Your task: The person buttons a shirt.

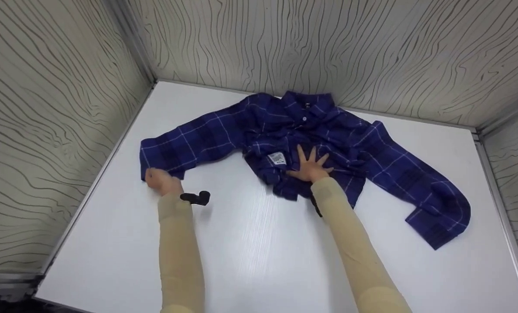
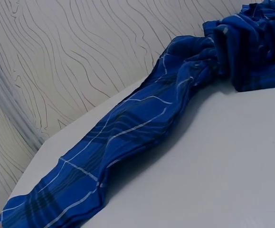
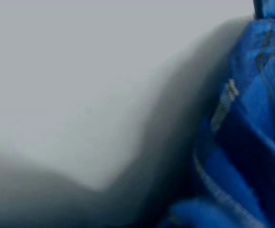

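Observation:
A blue plaid shirt (image 1: 217, 130) lies on the white table in the head view, its collar by the back wall and its body bunched in the middle. My left hand (image 1: 161, 180) has its fingers curled on the cuff end of the left-side sleeve (image 1: 167, 150). That sleeve (image 2: 123, 123) runs up to the bunched body in the left wrist view. With fingers spread, my right hand (image 1: 311, 167) presses on the shirt's body, beside a white label (image 1: 277, 158). In the right wrist view, blurred folds of the shirt (image 3: 251, 137) fill the right side.
The white table (image 1: 250, 243) is bounded by wood-patterned panels (image 1: 259, 43) at the back and sides. The other sleeve (image 1: 415, 178) stretches right and bends back at its end. A black strap-like piece (image 1: 195, 198) sticks out from my left wrist.

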The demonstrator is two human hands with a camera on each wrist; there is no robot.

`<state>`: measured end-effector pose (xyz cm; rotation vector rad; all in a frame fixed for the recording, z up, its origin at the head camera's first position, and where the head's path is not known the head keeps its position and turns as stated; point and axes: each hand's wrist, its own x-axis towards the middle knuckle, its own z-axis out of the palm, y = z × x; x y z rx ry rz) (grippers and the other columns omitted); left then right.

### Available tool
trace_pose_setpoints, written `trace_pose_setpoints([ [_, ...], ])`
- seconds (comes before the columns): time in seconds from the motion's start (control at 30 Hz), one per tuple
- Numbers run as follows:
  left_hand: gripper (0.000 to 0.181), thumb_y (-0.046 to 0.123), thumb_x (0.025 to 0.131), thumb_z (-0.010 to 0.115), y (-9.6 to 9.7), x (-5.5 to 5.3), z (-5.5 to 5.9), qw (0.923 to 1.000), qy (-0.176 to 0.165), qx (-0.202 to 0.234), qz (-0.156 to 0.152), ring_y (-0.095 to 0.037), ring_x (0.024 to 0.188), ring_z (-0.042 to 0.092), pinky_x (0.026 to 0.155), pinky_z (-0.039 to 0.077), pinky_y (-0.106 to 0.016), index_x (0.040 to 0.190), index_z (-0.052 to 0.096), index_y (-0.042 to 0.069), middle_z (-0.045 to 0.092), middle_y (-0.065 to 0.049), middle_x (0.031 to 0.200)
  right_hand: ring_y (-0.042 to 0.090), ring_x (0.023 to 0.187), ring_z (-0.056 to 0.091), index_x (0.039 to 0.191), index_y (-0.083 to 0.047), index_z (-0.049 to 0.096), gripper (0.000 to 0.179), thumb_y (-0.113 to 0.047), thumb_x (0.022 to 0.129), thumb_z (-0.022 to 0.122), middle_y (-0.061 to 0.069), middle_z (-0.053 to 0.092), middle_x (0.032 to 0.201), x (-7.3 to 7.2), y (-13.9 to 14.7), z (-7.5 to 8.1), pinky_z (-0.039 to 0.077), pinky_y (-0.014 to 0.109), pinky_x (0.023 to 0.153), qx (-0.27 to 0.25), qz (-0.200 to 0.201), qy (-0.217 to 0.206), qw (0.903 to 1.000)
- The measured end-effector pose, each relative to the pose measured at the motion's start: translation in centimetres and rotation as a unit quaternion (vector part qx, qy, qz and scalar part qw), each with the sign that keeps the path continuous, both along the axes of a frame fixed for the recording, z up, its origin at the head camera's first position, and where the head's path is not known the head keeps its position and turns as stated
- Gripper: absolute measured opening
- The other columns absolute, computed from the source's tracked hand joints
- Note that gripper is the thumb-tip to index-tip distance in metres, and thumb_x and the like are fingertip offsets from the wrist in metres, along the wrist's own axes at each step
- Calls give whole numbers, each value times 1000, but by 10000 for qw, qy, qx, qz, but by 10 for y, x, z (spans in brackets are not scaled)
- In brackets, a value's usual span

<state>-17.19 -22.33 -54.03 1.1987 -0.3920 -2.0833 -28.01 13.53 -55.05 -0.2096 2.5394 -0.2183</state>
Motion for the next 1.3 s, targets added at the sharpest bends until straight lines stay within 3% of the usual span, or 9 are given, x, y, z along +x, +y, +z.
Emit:
trace_pose_setpoints([
  [0.1, 11, 9, 91, 39, -1, -3, 1, 9994, 105, -43, 335, -14, 108, 40, 90, 34, -24, 92, 48, 2, 46, -7, 119, 58, 115, -18, 139, -26, -17, 100, -67, 74, 47, 23, -21, 140, 1, 1, 0, 9, 75, 80, 13, 16, 15, 10000],
  [0.2, 10, 1, 88, 43, -2, -7, 2, 9985, 52, -185, 520, -15, 94, 42, 81, 37, -24, 80, 39, 5, 46, -6, 103, 58, 116, -18, 139, -26, -16, 99, -66, 75, 47, 23, -20, 140, 1, 1, -1, 9, 74, 81, 11, 22, 24, 10000],
  [0.4, 52, -3, 87, 43, -1, -12, 8, 9985, 131, -515, 121, -16, 110, 39, 87, 36, -22, 134, 29, 13, 34, -6, 130, 57, 115, -19, 139, -26, -16, 99, -67, 75, 46, 23, -21, 140, 1, 2, -2, 8, 75, 80, 4, -10, 41, 10000],
  [0.53, 63, -5, 86, 44, 3, -18, 11, 9812, -775, -1673, -570, -12, 127, 21, 93, 29, -16, 141, 19, 16, 6, -7, 146, 57, 115, -19, 139, -26, -16, 99, -67, 75, 47, 22, -21, 140, 2, 2, -2, 7, 75, 80, -23, -27, 58, 10000],
  [0.63, 67, -3, 86, 45, 7, -25, 12, 9367, -1772, -2704, -1342, -13, 131, 4, 97, 19, -14, 142, 14, 16, -7, -10, 146, 57, 115, -20, 139, -26, -16, 99, -67, 75, 47, 22, -22, 140, 1, 3, -2, 6, 75, 80, -24, -43, 64, 10000],
  [0.8, 74, -2, 85, 47, 16, -38, 9, 8256, -2853, -4245, -2382, -22, 131, 4, 102, 15, -24, 143, 6, 17, 1, -18, 145, 56, 115, -22, 139, -27, -17, 99, -68, 74, 46, 21, -23, 140, 1, 3, -3, 4, 75, 80, -43, -46, 5, 10000],
  [1.07, 72, -1, 83, 46, 40, -50, -6, 6557, -3103, -5956, -3449, -34, 108, 42, 86, 37, -40, 142, 5, 5, 25, -25, 133, 56, 115, -23, 139, -27, -17, 100, -69, 74, 46, 21, -22, 140, 2, 3, -3, 4, 74, 81, -53, -26, -4, 10000],
  [1.2, 70, 5, 85, 47, 50, -49, -17, 6113, -2880, -6108, -4126, -33, 109, 40, 92, 33, -39, 141, 4, 3, 25, -26, 131, 55, 116, -22, 139, -28, -17, 99, -69, 73, 45, 21, -21, 141, 2, 2, -4, 5, 74, 81, -13, -19, 18, 10000],
  [1.3, 71, 10, 87, 46, 54, -46, -20, 6265, -2643, -5749, -4551, -34, 121, 29, 98, 26, -40, 143, 2, 12, 15, -26, 138, 55, 116, -22, 139, -28, -16, 100, -70, 73, 45, 20, -22, 141, 2, 2, -4, 4, 74, 81, -48, -28, 35, 10000],
])
